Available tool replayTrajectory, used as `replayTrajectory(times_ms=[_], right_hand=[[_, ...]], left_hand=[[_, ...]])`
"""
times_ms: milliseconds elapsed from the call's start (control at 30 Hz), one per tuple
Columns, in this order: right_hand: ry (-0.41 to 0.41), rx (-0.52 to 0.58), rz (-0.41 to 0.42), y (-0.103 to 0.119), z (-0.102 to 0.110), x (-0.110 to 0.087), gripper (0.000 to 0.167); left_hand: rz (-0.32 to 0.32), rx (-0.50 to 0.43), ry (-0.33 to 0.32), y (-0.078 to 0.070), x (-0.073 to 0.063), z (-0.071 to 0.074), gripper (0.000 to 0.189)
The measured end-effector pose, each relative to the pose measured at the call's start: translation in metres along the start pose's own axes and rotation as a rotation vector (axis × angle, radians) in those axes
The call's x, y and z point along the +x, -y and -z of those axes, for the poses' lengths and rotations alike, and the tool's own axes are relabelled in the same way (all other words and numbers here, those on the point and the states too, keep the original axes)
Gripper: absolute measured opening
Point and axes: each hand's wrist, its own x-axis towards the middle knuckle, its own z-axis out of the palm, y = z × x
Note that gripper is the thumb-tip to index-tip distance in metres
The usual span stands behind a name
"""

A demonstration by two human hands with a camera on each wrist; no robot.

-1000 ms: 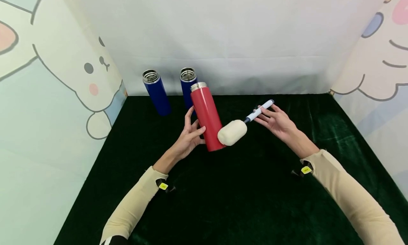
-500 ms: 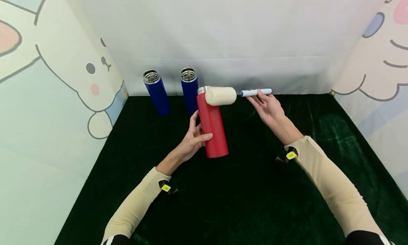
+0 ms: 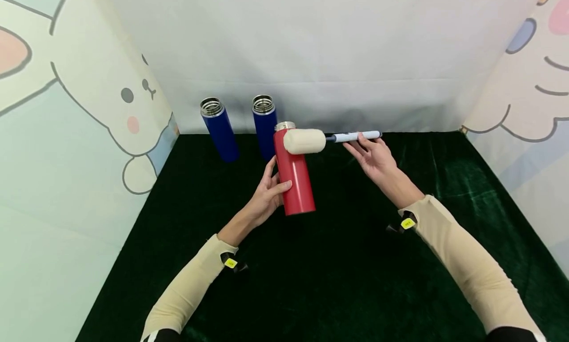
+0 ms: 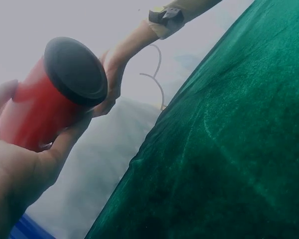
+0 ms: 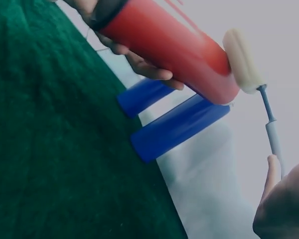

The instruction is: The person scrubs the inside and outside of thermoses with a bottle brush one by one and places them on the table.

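Observation:
My left hand (image 3: 266, 193) grips a red bottle (image 3: 297, 184) round its lower body, lifted over the dark green cloth. The bottle leans slightly, its steel mouth up and lidless; its dark base (image 4: 75, 70) faces the left wrist camera. My right hand (image 3: 375, 159) pinches the pale handle of a sponge bottle brush (image 3: 304, 141), which lies nearly level. In the right wrist view the cream sponge head (image 5: 242, 62) is against the upper side of the red bottle (image 5: 174, 50), outside it, just below the mouth.
Two blue bottles, one at the left (image 3: 220, 132) and one nearer the middle (image 3: 264, 129), stand lidless at the back of the green cloth (image 3: 311, 282). A white curtain (image 3: 333, 50) rises behind, and printed panels (image 3: 84, 149) flank both sides.
The brush has swung from the red bottle's lower side up to near its mouth and turned level, then dipped slightly. The red bottle has shifted a little right and become more upright.

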Motion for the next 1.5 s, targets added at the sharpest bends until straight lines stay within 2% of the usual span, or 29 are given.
replayTrajectory(times_ms=[133, 200, 333, 500, 600, 833, 933, 1033, 1100, 1167, 1333, 1500], right_hand=[[0.019, -0.041, -0.043, 0.003, 0.011, -0.01, 0.077], [0.03, -0.041, -0.071, 0.005, 0.016, -0.016, 0.085], [0.045, -0.131, -0.112, 0.011, 0.029, -0.023, 0.075], [0.087, -0.216, -0.176, 0.019, 0.047, -0.028, 0.089], [0.114, -0.224, -0.223, 0.022, 0.056, -0.028, 0.094], [0.189, -0.225, -0.291, 0.023, 0.065, -0.024, 0.091], [0.176, -0.199, -0.291, 0.021, 0.062, -0.022, 0.088], [0.147, -0.12, -0.276, 0.018, 0.055, -0.017, 0.065], [0.132, -0.065, -0.26, 0.016, 0.048, -0.013, 0.043], [0.109, -0.017, -0.241, 0.013, 0.04, -0.009, 0.03], [0.031, 0.091, -0.164, 0.009, 0.018, -0.001, 0.034], [0.016, 0.203, -0.104, 0.006, -0.002, 0.006, 0.041]], left_hand=[[-0.007, -0.006, -0.022, 0.0, 0.001, 0.002, 0.081], [-0.013, 0.006, -0.026, 0.0, 0.002, 0.003, 0.079], [-0.018, 0.044, -0.038, 0.001, 0.002, 0.006, 0.075], [-0.053, 0.089, -0.053, 0.002, 0.001, 0.01, 0.075], [-0.085, 0.062, -0.041, 0.002, 0.001, 0.012, 0.076], [-0.134, -0.031, 0.018, 0.0, 0.001, 0.012, 0.082], [-0.142, -0.049, 0.046, 0.0, 0.001, 0.01, 0.09], [-0.141, -0.047, 0.068, 0.002, 0.001, 0.008, 0.092], [-0.129, -0.03, 0.078, 0.003, 0.0, 0.007, 0.088], [-0.109, -0.007, 0.086, 0.005, -0.001, 0.006, 0.078], [-0.074, 0.069, 0.08, 0.008, 0.0, 0.005, 0.062], [-0.079, 0.1, 0.063, 0.007, -0.001, 0.006, 0.069]])
